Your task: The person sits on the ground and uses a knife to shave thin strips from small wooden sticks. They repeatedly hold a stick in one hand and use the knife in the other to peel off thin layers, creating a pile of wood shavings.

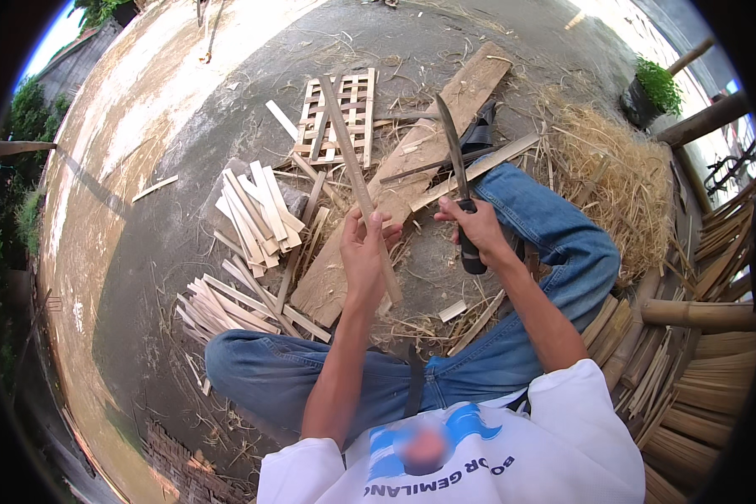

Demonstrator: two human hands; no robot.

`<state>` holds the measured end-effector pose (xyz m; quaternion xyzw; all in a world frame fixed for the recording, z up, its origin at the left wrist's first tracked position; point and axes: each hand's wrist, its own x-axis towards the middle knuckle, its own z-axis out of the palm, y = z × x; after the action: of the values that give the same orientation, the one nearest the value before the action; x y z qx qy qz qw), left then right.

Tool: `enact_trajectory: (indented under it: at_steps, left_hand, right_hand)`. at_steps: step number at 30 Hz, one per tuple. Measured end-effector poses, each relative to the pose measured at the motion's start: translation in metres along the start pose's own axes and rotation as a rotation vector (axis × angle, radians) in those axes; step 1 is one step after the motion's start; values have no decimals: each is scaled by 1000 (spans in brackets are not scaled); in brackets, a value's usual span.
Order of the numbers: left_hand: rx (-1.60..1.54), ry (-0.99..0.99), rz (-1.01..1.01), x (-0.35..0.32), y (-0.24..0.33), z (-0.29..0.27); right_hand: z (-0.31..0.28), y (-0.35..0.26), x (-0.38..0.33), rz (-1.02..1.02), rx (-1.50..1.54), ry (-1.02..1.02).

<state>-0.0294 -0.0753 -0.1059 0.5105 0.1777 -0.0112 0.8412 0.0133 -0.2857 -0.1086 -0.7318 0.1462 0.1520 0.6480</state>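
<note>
My left hand is closed around a long flat bamboo strip, its upper end leaning away and to the left. The strip's lower end comes down between my bent knees. In my right hand is a knife, gripped by its black handle, with the long blade pointing up and away. Blade and strip are apart. Beneath both hands a broad wooden plank lies slantwise on the ground. Beyond the strip lies a slatted lattice of pale bamboo pieces.
Pale cut strips lie in one pile left of the plank and another by my left knee. Curly shavings are heaped at the right. A bamboo pole and stacked slats stand close on my right; a potted plant is farther off.
</note>
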Motion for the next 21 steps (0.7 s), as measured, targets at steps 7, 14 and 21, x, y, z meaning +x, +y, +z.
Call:
enact_trajectory:
  at_steps: [7, 14, 21]
  left_hand:
    - [-213, 94, 188, 20, -5, -6]
    - [-10, 181, 328, 22, 134, -78]
    - [146, 438, 586, 14, 122, -58]
  right_hand:
    - [81, 31, -54, 51, 22, -165]
    - [40, 34, -10, -103, -284, -203]
    - [66, 55, -15, -135, -502, -6]
